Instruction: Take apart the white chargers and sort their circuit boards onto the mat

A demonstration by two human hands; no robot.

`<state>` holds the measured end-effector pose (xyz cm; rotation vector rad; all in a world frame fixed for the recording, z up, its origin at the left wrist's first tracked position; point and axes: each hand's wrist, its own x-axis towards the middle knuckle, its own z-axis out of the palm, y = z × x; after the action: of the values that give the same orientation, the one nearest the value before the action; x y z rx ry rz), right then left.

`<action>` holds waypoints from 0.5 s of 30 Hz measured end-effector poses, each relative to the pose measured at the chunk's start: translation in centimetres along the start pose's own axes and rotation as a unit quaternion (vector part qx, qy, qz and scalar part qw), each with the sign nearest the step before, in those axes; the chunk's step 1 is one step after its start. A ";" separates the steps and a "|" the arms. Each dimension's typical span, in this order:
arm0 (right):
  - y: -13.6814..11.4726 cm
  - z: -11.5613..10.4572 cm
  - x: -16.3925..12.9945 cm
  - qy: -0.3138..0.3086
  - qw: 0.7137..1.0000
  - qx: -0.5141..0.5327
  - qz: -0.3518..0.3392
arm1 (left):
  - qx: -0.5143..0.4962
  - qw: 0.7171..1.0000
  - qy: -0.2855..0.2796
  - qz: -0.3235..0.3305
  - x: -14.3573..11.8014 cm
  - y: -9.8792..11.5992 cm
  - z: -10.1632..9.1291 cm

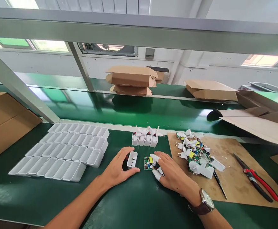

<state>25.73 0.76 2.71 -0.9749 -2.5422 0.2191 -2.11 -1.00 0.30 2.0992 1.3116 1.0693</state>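
Two forearms (79, 203) extend toward one white casing (132, 160), gripped by the left hand (116, 168). Right of the casing, the right hand (171, 170) pinches one circuit board (149, 163); beyond the casing stand four loaded units (147, 141). The step appears to be matching board to casing; the next move calls for careful alignment.

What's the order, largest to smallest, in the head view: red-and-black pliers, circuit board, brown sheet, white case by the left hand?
1. Brown sheet, clearly largest
2. Red-and-black pliers
3. White case and circuit board: unranked, as the right hand partly covers the board
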 end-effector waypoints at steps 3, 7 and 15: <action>-0.2 0.0 0.2 0.013 1.000 0.008 -0.013 | -0.022 0.999 0.001 0.024 0.3 0.2 -0.4; -0.6 -0.1 0.7 0.056 0.998 0.030 -0.008 | -0.023 0.998 0.016 0.063 0.6 0.0 -0.8; -0.9 0.1 1.1 0.186 0.982 0.034 0.000 | -0.038 0.999 0.016 -0.029 0.5 -0.4 -1.0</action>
<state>24.38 0.84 3.22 -0.8947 -2.1799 0.1088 -3.00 -0.40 0.80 1.9846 1.3173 1.1142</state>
